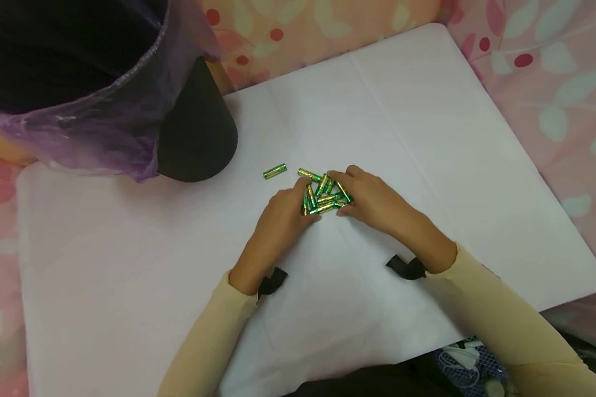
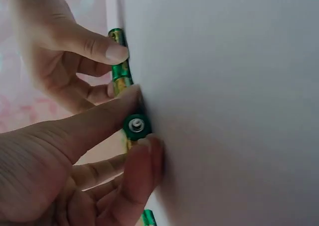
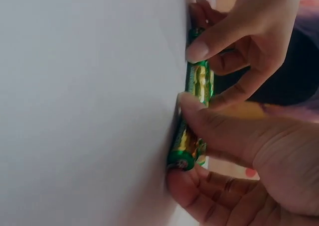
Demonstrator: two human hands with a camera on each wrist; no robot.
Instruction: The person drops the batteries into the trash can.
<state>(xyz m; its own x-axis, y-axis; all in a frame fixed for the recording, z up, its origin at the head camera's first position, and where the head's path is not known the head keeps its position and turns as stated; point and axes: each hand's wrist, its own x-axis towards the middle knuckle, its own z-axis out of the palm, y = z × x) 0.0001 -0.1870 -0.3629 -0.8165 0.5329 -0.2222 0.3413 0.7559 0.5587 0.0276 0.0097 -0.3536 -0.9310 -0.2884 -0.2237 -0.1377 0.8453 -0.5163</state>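
Note:
Several green-and-gold batteries (image 1: 325,197) lie in a loose pile on the white table. My left hand (image 1: 280,215) curls round the pile's left side, and my right hand (image 1: 377,199) curls round its right side. Between the left thumb and fingers, the left wrist view shows one battery (image 2: 136,127) end-on. A battery (image 3: 183,145) lies lengthwise in the right hand's grip in the right wrist view, its lower end at a fingertip. At the pile's far edge, one battery (image 1: 308,175) sticks out. Another battery (image 1: 275,171) lies apart, beyond the left hand.
A black bin (image 1: 198,129) lined with a purple plastic bag (image 1: 104,140) stands at the table's far left. The white table (image 1: 179,264) is bordered by patterned pink and orange fabric (image 1: 323,25). Cables and small items (image 1: 459,364) sit below the near edge.

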